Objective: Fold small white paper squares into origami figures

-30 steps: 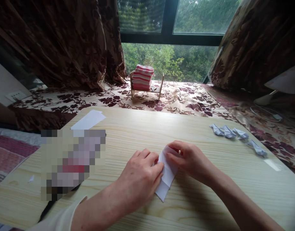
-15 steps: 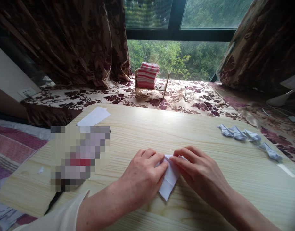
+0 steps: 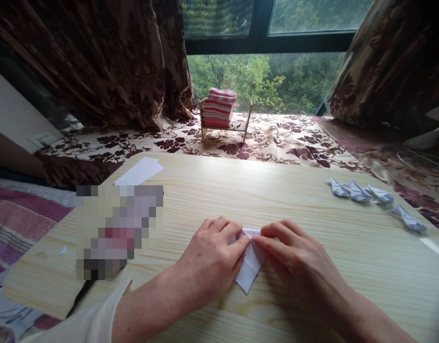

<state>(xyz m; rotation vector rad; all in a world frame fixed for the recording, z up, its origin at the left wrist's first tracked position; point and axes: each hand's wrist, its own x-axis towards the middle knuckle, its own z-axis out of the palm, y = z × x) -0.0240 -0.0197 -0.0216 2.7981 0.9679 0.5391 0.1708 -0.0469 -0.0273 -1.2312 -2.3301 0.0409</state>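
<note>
The person's two hands meet over a small folded white paper (image 3: 250, 267) that lies flat on the pale wooden table (image 3: 276, 200), near its front edge and about midway across. The left hand (image 3: 210, 259) rests palm down on the paper's left side, its fingers (image 3: 237, 244) curled and pressing the top left edge, a cream sleeve (image 3: 86, 324) showing at the forearm. The right hand (image 3: 298, 259) lies on the right side, its fingers (image 3: 267, 244) drawn together and pinching the paper's upper edge, so that the fingertips of both hands nearly touch at the top of the fold. The paper's lower end tapers to a point that shows between the two wrists. Well apart at the table's right edge lies a row of folded paper figures (image 3: 374, 200), pale grey-white and close together, with a thin white strip (image 3: 433, 247) just beyond them. At the far left corner lies a plain white sheet (image 3: 138, 171), and next to it a blurred patch (image 3: 119, 228) covers something on the table. Behind the table a floral cloth (image 3: 276, 138) covers the window ledge, where a small wooden rack (image 3: 224, 126) holds a stack of red and white striped cloths (image 3: 219, 107). Dark patterned curtains (image 3: 97, 62) hang on both sides of the window (image 3: 262, 71).
</note>
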